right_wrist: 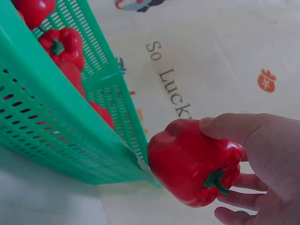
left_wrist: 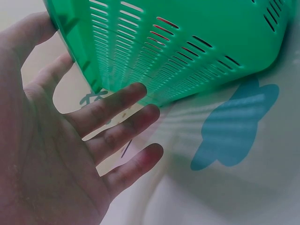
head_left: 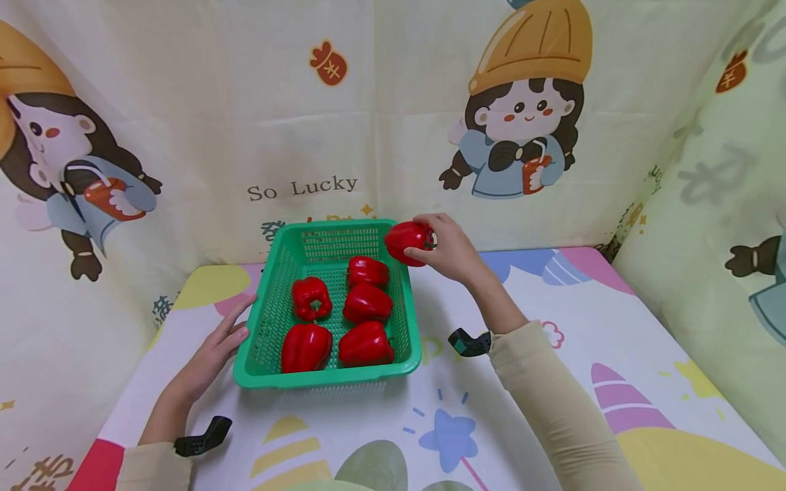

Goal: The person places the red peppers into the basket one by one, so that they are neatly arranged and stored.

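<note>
A red bell pepper with a green stem is gripped by my right hand at the basket's far right corner. In the right wrist view that pepper sits between thumb and fingers, level with the rim. The green plastic basket holds several more red bell peppers, among them one standing with its hollow end up and one at the near right. At the basket's left rim my left hand rests its fingertips, fingers spread and fairly straight. The left wrist view shows its palm beside the slotted wall.
The basket stands on a table with a printed cartoon cover. Behind it hangs a pale printed cloth, close to the basket's far side. More cloth hangs along the right. A black wrist device is strapped on each arm.
</note>
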`<state>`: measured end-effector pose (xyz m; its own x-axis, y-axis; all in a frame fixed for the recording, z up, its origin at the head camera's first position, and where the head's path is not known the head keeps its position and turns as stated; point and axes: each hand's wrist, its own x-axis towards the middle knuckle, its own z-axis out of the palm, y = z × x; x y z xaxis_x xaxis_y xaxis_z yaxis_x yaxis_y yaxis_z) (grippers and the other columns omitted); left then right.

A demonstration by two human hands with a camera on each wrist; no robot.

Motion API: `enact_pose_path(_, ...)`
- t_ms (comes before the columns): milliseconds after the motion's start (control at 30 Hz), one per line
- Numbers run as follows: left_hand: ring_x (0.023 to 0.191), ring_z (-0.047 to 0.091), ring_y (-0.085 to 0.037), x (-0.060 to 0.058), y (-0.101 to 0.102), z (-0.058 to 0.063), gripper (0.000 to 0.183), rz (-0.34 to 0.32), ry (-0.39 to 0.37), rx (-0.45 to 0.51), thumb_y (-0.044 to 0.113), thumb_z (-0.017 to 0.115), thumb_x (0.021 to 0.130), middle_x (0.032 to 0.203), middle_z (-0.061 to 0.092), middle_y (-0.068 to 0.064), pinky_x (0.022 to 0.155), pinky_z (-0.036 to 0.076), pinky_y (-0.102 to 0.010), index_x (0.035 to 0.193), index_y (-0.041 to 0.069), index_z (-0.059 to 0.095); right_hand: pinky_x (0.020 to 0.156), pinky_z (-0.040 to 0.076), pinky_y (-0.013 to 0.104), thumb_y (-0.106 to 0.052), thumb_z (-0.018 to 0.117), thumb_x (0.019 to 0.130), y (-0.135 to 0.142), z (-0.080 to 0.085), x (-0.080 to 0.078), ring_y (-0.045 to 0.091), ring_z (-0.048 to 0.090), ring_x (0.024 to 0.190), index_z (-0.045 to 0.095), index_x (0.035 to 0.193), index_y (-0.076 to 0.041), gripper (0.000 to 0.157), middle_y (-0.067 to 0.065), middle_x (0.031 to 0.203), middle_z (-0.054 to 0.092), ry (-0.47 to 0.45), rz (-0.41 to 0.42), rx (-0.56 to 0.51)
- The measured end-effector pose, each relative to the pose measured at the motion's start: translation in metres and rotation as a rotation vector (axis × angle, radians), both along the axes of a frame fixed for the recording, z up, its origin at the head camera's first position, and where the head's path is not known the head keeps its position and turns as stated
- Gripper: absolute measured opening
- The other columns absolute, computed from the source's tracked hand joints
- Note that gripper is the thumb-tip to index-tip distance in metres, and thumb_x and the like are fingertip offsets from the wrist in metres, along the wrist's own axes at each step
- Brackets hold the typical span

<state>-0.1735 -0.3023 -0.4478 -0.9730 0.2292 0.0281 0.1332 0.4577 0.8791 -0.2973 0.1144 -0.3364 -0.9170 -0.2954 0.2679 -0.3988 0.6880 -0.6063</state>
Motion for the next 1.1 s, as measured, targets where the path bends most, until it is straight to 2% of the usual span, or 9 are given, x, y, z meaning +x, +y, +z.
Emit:
enact_pose_path(133, 0.137, 0.034, -0.043, 0.0, 0.0, 0.0, 0.058, -0.001, -0.006, 0.005, 0.035, 0.033, 0.104, 0.159, 0.02, -0.02, 0.101, 0.039, -0.068, 0.156, 0.031, 0.007, 0.086, 0.058, 0.044, -0.024, 0.081, 0.077, -0.005, 0.001, 0.0, 0.027, 0.049, 0.122, 0.049, 0.137, -0.013, 0.069, 0.009, 0.139, 0.048, 0.0, 0.013, -0.003)
enact_pose_path(300, 0.135, 0.042, -0.017, -0.001, -0.001, -0.001, 0.057, -0.003, 0.0, -0.001, 0.034, 0.033, 0.104, 0.159, 0.02, -0.018, 0.102, 0.041, -0.062, 0.156, 0.033, 0.008, 0.086, 0.058, 0.044, -0.025, 0.08, 0.078, -0.009, 0.0, 0.0, 0.027, 0.05, 0.121, 0.049, 0.137, -0.013, 0.068, 0.009, 0.139, 0.048, 0.003, 0.024, 0.005)
enact_pose_path(400, 0.133, 0.042, -0.011, -0.002, -0.001, -0.001, 0.057, -0.003, 0.002, -0.002, 0.034, 0.033, 0.104, 0.159, 0.021, -0.018, 0.102, 0.042, -0.059, 0.156, 0.033, 0.008, 0.086, 0.058, 0.043, -0.026, 0.08, 0.078, -0.011, -0.001, -0.001, 0.026, 0.051, 0.12, 0.05, 0.137, -0.013, 0.067, 0.008, 0.138, 0.049, 0.008, 0.026, 0.009)
enact_pose_path(500, 0.134, 0.041, -0.023, -0.002, 0.0, 0.0, 0.058, 0.003, -0.001, 0.001, 0.035, 0.033, 0.104, 0.158, 0.023, -0.018, 0.101, 0.042, -0.06, 0.156, 0.033, 0.008, 0.085, 0.058, 0.042, -0.027, 0.079, 0.078, -0.013, -0.002, -0.001, 0.026, 0.051, 0.119, 0.05, 0.136, -0.014, 0.066, 0.008, 0.137, 0.049, 0.009, 0.035, 0.01)
enact_pose_path(633, 0.137, 0.033, -0.045, -0.001, 0.001, 0.0, 0.059, 0.004, -0.009, 0.011, 0.035, 0.034, 0.104, 0.159, 0.021, -0.02, 0.101, 0.04, -0.067, 0.156, 0.033, 0.008, 0.085, 0.058, 0.042, -0.027, 0.079, 0.079, -0.016, -0.003, -0.002, 0.026, 0.051, 0.119, 0.05, 0.136, -0.014, 0.066, 0.008, 0.137, 0.05, 0.001, 0.045, 0.006)
enact_pose_path(867, 0.137, 0.03, -0.049, -0.001, 0.0, -0.001, 0.058, 0.001, -0.007, 0.017, 0.034, 0.034, 0.104, 0.159, 0.02, -0.02, 0.101, 0.039, -0.068, 0.156, 0.033, 0.008, 0.085, 0.058, 0.041, -0.027, 0.079, 0.079, -0.024, -0.003, -0.002, 0.026, 0.05, 0.12, 0.049, 0.138, -0.014, 0.067, 0.008, 0.137, 0.049, -0.016, 0.055, 0.014)
enact_pose_path(933, 0.137, 0.033, -0.043, -0.002, -0.001, -0.002, 0.058, 0.001, -0.005, 0.012, 0.034, 0.034, 0.104, 0.159, 0.021, -0.02, 0.101, 0.04, -0.067, 0.156, 0.033, 0.008, 0.085, 0.058, 0.041, -0.027, 0.079, 0.079, -0.026, -0.003, -0.002, 0.025, 0.05, 0.12, 0.049, 0.138, -0.014, 0.067, 0.008, 0.137, 0.049, -0.016, 0.061, 0.016)
enact_pose_path(1067, 0.131, 0.042, -0.01, -0.002, -0.002, -0.003, 0.058, 0.001, -0.005, 0.012, 0.034, 0.034, 0.104, 0.158, 0.023, -0.019, 0.101, 0.041, -0.063, 0.156, 0.033, 0.008, 0.086, 0.058, 0.04, -0.028, 0.078, 0.08, -0.03, -0.002, -0.001, 0.025, 0.05, 0.12, 0.048, 0.138, -0.013, 0.067, 0.008, 0.138, 0.049, -0.019, 0.07, 0.011)
enact_pose_path(1100, 0.13, 0.042, -0.007, -0.002, -0.003, -0.003, 0.058, 0.002, -0.006, 0.013, 0.035, 0.034, 0.104, 0.158, 0.023, -0.019, 0.101, 0.041, -0.063, 0.156, 0.033, 0.009, 0.086, 0.058, 0.04, -0.028, 0.078, 0.08, -0.031, -0.002, -0.001, 0.025, 0.05, 0.12, 0.048, 0.138, -0.013, 0.067, 0.008, 0.138, 0.049, -0.02, 0.072, 0.009)
